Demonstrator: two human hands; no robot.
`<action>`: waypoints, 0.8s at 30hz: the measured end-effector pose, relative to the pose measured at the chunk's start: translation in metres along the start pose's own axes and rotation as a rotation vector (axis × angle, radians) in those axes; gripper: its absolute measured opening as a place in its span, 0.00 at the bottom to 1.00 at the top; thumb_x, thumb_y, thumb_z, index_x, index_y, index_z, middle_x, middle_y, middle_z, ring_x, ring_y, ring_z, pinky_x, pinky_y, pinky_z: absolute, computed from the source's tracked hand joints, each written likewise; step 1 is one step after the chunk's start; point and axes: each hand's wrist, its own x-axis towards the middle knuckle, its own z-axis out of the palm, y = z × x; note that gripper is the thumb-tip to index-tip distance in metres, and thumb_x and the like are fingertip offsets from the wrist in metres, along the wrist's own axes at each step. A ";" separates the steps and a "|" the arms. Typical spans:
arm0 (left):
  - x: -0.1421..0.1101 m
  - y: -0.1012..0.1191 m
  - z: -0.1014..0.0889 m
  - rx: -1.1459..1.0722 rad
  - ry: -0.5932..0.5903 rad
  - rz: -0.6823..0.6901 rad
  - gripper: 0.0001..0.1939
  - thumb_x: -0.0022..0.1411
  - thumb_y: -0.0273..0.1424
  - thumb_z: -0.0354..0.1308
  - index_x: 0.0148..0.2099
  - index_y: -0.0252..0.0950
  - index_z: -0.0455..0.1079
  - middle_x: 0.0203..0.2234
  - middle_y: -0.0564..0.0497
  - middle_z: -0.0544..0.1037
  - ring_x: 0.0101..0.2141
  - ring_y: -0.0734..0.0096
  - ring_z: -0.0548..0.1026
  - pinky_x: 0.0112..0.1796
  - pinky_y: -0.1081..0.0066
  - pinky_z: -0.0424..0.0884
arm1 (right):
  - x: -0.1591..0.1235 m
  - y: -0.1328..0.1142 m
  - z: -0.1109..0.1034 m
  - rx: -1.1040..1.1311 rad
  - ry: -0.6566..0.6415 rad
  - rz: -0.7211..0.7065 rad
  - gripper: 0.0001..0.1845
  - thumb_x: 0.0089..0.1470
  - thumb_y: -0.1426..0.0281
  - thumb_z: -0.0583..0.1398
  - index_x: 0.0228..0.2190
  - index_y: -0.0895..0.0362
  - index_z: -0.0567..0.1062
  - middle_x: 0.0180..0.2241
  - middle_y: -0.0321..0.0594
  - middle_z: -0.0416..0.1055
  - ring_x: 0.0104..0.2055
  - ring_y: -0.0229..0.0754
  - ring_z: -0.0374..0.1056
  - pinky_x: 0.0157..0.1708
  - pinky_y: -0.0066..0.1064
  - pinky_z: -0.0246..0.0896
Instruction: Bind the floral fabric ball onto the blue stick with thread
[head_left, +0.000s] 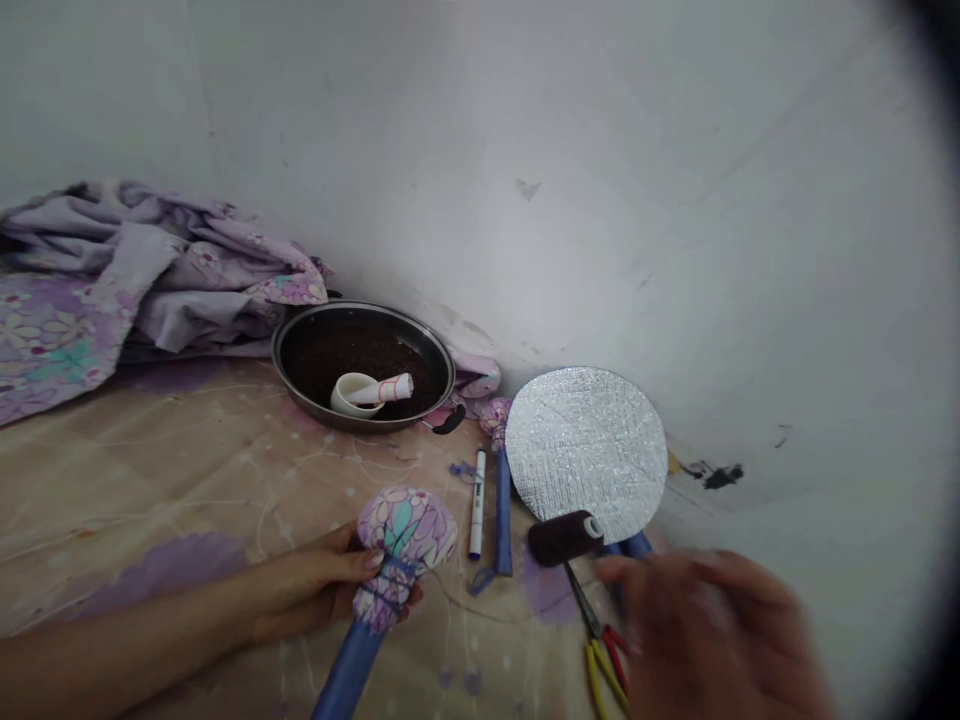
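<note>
My left hand (330,575) is closed round a stick with a padded head (409,525), covered in purple flowered cloth. Dark thread is wound about its gathered neck, and the handle below is blue. A loose strand curves from it toward the right across the cloth. Smeared by motion, my right hand (720,630) hovers at the lower right, so its fingers and anything in them cannot be made out. Close to it lie a cone of dark thread (559,538) and a red-and-yellow-handled tool (600,650), scissors or pliers, partly hidden by the hand.
A dark pan (364,425) holds a small white cup (346,398) with a rolled paper piece. Nearby are a white marker (478,505), another blue-handled stick (503,515) and a silvery round disc (589,450). Bunched flowered fabric (172,280) lies left; a wall (525,150) rises behind.
</note>
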 end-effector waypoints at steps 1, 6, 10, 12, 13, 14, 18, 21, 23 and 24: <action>0.000 -0.001 0.001 0.004 -0.003 0.002 0.32 0.54 0.45 1.00 0.55 0.37 0.96 0.47 0.41 1.00 0.49 0.50 0.98 0.51 0.62 0.91 | -0.010 0.006 0.012 -0.001 0.001 0.031 0.04 0.86 0.58 0.74 0.53 0.42 0.88 0.27 0.29 0.79 0.26 0.43 0.78 0.34 0.33 0.84; -0.002 0.000 0.006 -0.014 -0.019 0.004 0.34 0.56 0.41 0.99 0.61 0.38 0.94 0.50 0.38 0.99 0.49 0.50 0.97 0.53 0.57 0.92 | -0.059 0.039 0.048 -0.131 -0.219 0.318 0.18 0.90 0.52 0.67 0.47 0.48 0.88 0.28 0.32 0.79 0.26 0.43 0.77 0.30 0.29 0.76; -0.003 0.000 0.005 0.015 -0.023 -0.009 0.36 0.57 0.42 0.99 0.64 0.42 0.93 0.53 0.41 0.99 0.51 0.47 0.97 0.51 0.58 0.92 | -0.078 0.057 0.052 -0.278 -0.388 0.145 0.20 0.92 0.59 0.59 0.49 0.48 0.90 0.29 0.35 0.82 0.27 0.45 0.81 0.33 0.31 0.77; -0.003 -0.003 0.002 0.032 -0.018 -0.003 0.35 0.58 0.44 0.97 0.64 0.44 0.94 0.52 0.44 1.00 0.54 0.44 0.97 0.50 0.59 0.91 | -0.080 0.063 0.054 -0.360 -0.406 0.007 0.18 0.89 0.65 0.58 0.50 0.47 0.89 0.35 0.38 0.87 0.33 0.47 0.87 0.38 0.33 0.82; -0.003 -0.005 0.001 0.036 -0.016 0.006 0.33 0.59 0.45 0.97 0.63 0.45 0.94 0.50 0.46 0.99 0.54 0.44 0.97 0.50 0.60 0.91 | -0.081 0.065 0.056 -0.397 -0.407 -0.046 0.17 0.88 0.67 0.59 0.49 0.47 0.89 0.37 0.38 0.88 0.34 0.47 0.88 0.39 0.33 0.83; -0.003 -0.007 -0.001 0.040 -0.015 0.021 0.32 0.59 0.45 0.96 0.62 0.45 0.95 0.46 0.47 0.99 0.53 0.44 0.97 0.50 0.60 0.91 | -0.081 0.067 0.057 -0.432 -0.409 -0.090 0.16 0.87 0.69 0.59 0.48 0.47 0.88 0.36 0.38 0.88 0.34 0.46 0.88 0.38 0.32 0.82; -0.002 -0.012 -0.002 0.043 -0.020 0.063 0.25 0.61 0.46 0.95 0.56 0.44 0.96 0.38 0.51 0.96 0.47 0.48 0.96 0.51 0.58 0.91 | -0.083 0.068 0.063 -0.580 -0.423 -0.221 0.17 0.87 0.69 0.61 0.45 0.45 0.88 0.34 0.35 0.85 0.28 0.45 0.84 0.32 0.31 0.78; -0.003 -0.010 0.001 0.042 -0.031 0.057 0.28 0.60 0.45 0.96 0.58 0.45 0.96 0.39 0.51 0.95 0.45 0.50 0.96 0.50 0.59 0.91 | -0.084 0.067 0.065 -0.637 -0.431 -0.263 0.17 0.89 0.67 0.61 0.48 0.45 0.90 0.35 0.36 0.86 0.29 0.45 0.84 0.32 0.31 0.79; -0.003 -0.009 0.004 0.035 -0.030 0.054 0.29 0.60 0.45 0.96 0.59 0.45 0.95 0.38 0.51 0.95 0.46 0.50 0.96 0.50 0.59 0.91 | -0.084 0.068 0.065 -0.649 -0.444 -0.280 0.19 0.91 0.66 0.60 0.48 0.46 0.89 0.35 0.36 0.86 0.29 0.45 0.85 0.33 0.31 0.79; -0.003 -0.008 0.005 0.032 -0.027 0.052 0.29 0.60 0.45 0.96 0.59 0.45 0.95 0.39 0.51 0.95 0.47 0.50 0.96 0.51 0.59 0.91 | -0.085 0.069 0.065 -0.656 -0.454 -0.293 0.20 0.92 0.66 0.58 0.47 0.46 0.89 0.34 0.35 0.85 0.30 0.45 0.85 0.34 0.31 0.79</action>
